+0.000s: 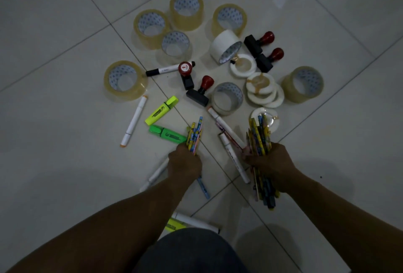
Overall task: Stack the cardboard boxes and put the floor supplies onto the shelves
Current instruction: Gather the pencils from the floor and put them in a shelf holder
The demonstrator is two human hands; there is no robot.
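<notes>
The tiled floor (65,120) was seen from above, with supplies scattered across its middle. Two bare forearms were stretched forward and down over it from the lower corners, drawing closer together toward the wrists. Tape rolls (125,79) were spread in an arc along the far side of the scatter.

The right hand (270,163) was curled into a fist, knuckles up, and clamped round a thick pencil bundle (259,135). Its long axis ran away from the person. The far ends pointed toward the small white tape rings (260,86), and the near ends stuck out past the wrist.

The left hand (185,163) was closed in the same way round a thinner pencil bundle (195,134). That bundle was also aimed away and leaned slightly right, just beside the green highlighter (168,135). Whether either bundle touched the floor could not be told.
</notes>
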